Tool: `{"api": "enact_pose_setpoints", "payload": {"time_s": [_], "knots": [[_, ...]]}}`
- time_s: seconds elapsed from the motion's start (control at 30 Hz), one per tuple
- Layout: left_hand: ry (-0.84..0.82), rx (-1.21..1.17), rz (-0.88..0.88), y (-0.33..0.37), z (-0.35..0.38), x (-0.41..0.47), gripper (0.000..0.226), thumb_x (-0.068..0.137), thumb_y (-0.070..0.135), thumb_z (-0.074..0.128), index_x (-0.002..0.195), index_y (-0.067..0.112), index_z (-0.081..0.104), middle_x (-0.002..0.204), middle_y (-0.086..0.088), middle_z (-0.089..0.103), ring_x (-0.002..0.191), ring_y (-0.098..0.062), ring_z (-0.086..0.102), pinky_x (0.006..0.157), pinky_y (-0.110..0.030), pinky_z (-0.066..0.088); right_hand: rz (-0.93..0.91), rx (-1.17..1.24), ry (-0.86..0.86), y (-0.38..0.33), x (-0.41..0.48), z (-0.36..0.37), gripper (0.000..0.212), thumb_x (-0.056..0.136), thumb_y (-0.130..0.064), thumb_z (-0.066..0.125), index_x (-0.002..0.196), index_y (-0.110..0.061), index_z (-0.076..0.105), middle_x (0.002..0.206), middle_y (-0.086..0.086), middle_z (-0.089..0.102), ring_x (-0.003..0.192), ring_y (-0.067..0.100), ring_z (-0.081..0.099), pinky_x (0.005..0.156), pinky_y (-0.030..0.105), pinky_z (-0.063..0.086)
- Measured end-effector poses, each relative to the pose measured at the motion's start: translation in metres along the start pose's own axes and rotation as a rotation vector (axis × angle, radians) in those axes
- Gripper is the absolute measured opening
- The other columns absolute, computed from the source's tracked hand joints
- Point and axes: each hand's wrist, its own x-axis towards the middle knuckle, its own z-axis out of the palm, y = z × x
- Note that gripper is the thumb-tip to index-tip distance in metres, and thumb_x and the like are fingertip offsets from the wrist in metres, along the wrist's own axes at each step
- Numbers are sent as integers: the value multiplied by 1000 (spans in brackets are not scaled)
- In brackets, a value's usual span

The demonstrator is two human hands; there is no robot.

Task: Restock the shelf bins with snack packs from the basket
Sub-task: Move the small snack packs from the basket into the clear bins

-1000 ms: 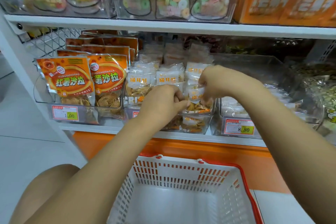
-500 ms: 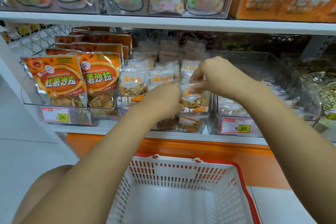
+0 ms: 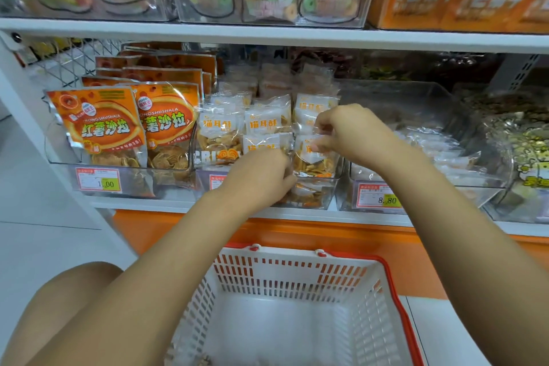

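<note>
We are looking at a white shelf (image 3: 267, 38) running across the upper half of the frame, with a white basket (image 3: 297, 306) with a red rim sitting at the lower centre, its floor mostly bare except for a scrap of something at the bottom edge that we cannot make out. On the shelf, clear bins are standing side by side: the centre bin (image 3: 329, 193) is holding small clear snack packs with orange lettering, the bin to its left is showing large orange pouches (image 3: 101, 125), and the right bin (image 3: 416, 104) is looking only partly filled. Two price tags are hanging on the bin fronts, one at left (image 3: 98, 180) and one at right centre (image 3: 377, 196). Our right hand (image 3: 353, 134) is reaching in at mid-frame, its fingers (image 3: 319, 147) curling closed and pinching the upper edge of one snack pack (image 3: 312, 157) that is standing at the front right of the centre bin; the pack is hanging just below and left of those fingertips. Our left hand (image 3: 261, 175) is sitting lower and left, fingers bent inward against the same pack's left edge, though we cannot tell whether it is truly gripping it.
</note>
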Motion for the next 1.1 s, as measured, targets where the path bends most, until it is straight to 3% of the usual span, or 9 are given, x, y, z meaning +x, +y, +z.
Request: {"api": "enact_pose_setpoints", "payload": {"time_s": [0.1, 0.2, 0.37, 0.47, 0.6, 0.7, 0.83, 0.97, 1.1], "knots": [[-44, -31, 45, -7, 4, -11, 35, 95, 35, 53, 126, 20, 61, 103, -3, 70, 96, -20, 63, 85, -34, 52, -16, 84, 171, -1, -12, 9, 38, 81, -32, 73, 113, -17, 61, 112, 3, 58, 97, 23, 58, 82, 36, 48], [-65, -99, 78, -17, 9, -20, 49, 95, 33, 55, 142, 29, 43, 95, 2, 70, 86, -15, 63, 79, -29, 51, -53, 213, 337, -2, -28, 17, 29, 84, -30, 70, 106, -16, 59, 106, -3, 50, 78, 16, 54, 75, 35, 47], [141, -224, 129, -20, 15, -36, 24, 94, 34, 55, 115, 21, 59, 80, 10, 61, 72, -8, 56, 62, -24, 46, -165, 400, 441, -17, -61, 36, 21, 93, -32, 58, 82, -14, 55, 79, -4, 48, 65, 13, 45, 59, 28, 37], [117, -154, 114, -28, 22, -51, 26, 95, 35, 51, 79, 16, 58, 63, 7, 53, 60, -13, 49, 51, -26, 33, -249, 365, 228, -38, -82, 67, 30, 97, -37, 47, 77, -15, 52, 70, -3, 48, 63, 15, 44, 53, 29, 29], [-227, 96, -34, -46, 55, -79, 40, 97, 40, 47, 63, 20, 47, 62, 4, 49, 60, -15, 46, 52, -30, 32, -246, 296, -169, -62, -110, 135, 29, 99, -39, 44, 77, -20, 47, 72, -3, 49, 60, 14, 42, 57, 26, 28], [-445, 122, -298, -72, 89, -104, 29, 97, 40, 48, 91, 16, 64, 95, -4, 66, 83, -19, 61, 64, -26, 44, -190, 296, -432, -70, -129, 200, 32, 101, -37, 39, 94, -12, 58, 88, 5, 58, 73, 17, 53, 63, 26, 37], [-629, 269, -567, -111, 125, -137, 49, 94, 46, 47, 129, 11, 50, 124, -11, 57, 111, -29, 56, 89, -37, 50, -251, 250, -762, -83, -152, 272, 39, 100, -36, 44, 120, -5, 57, 114, 11, 58, 105, 27, 56, 90, 36, 45], [-695, 298, -623, -127, 144, -156, 72, 91, 47, 52, 145, 5, 28, 153, -19, 21, 138, -34, 31, 106, -42, 38, -280, 396, -896, -109, -161, 308, 52, 96, -32, 54, 142, -10, 40, 141, 9, 44, 127, 25, 43, 107, 35, 35], [-771, 278, -573, -126, 148, -156, 51, 100, 32, 43, 142, 3, 35, 150, -14, 34, 136, -27, 37, 107, -31, 36, -244, 727, -909, -151, -158, 323, 59, 90, -20, 64, 143, -14, 38, 146, 5, 41, 133, 21, 40, 108, 31, 34]]}}
